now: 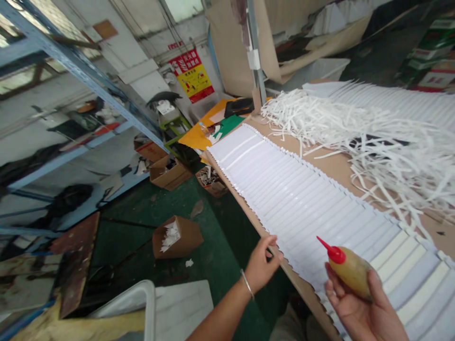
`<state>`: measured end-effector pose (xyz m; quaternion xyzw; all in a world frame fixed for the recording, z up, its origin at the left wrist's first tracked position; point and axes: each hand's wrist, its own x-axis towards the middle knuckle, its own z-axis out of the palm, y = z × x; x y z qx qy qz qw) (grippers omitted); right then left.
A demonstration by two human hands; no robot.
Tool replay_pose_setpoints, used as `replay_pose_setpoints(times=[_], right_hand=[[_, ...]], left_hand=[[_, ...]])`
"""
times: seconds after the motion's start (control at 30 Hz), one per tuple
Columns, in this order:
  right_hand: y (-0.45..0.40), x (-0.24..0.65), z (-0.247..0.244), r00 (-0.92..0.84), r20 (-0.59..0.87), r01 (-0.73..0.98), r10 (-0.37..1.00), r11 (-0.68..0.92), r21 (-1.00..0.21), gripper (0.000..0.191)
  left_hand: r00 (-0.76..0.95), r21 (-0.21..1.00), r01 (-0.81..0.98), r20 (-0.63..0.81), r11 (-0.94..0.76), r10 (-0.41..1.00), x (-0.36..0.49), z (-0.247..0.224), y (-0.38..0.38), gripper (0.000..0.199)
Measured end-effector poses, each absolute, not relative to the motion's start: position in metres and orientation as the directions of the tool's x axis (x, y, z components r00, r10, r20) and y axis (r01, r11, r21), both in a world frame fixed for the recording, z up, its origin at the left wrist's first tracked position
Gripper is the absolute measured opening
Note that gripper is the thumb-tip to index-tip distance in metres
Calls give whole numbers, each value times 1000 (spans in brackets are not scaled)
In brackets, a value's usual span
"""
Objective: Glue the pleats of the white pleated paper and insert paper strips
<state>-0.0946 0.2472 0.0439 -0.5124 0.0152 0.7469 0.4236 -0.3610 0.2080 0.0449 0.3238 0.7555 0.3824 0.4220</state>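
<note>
Bottle [351, 273] gripped in right hand [362, 303] — left hand's [262, 266] grip unclear — while a cardboard box [189, 237] holds white scraps [171, 236].

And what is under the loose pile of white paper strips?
Under the white paper strips, brown tabletop shows at the edges and something dark peeks through; the rest is covered.

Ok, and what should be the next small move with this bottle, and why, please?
I would probably lower the red nozzle toward the white strips: the right hand holds the bottle over them, its tip seems raised, and the left hand is at their edge.
</note>
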Motion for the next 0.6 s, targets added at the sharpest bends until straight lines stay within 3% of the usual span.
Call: replay_pose_setpoints(times=[0.07, 0.1, 0.2, 0.33, 0.4, 0.5, 0.6], right_hand=[[232, -126, 60, -279, -793, -678, 542, -696, -237, 53], [226, -140, 68, -346, -779, -669, 523, -720, -185, 52], [211, -177, 85, -464, -707, -639, 534, -754, -150, 60], [207, -204, 91, -573, -607, -474, 551, -827, -303, 87], [211, -204, 92, -621, -593, -338, 512, -858, -386, 97], [204, -179, 96, -621, -584, -154, 522, -813, -562, 92], [169, -125, 85, -585, -591, -6, 555, -732, -681, 74]], left_hand=[[-174, 939, 141, -289, 314, 941, -322, 56, 188, 83], [-112, 962, 105, -239, 250, 965, -308, 61, 182, 89], [-114, 974, 9, -223, 225, 968, -293, 77, 180, 96], [-260, 943, -31, -326, 330, 909, -316, 81, 195, 77], [-363, 947, -2, -301, 322, 882, -340, 76, 212, 68], [-547, 977, 84, -120, 197, 828, -389, 70, 264, 67], [-647, 962, 213, 7, 172, 762, -451, 69, 344, 63]])
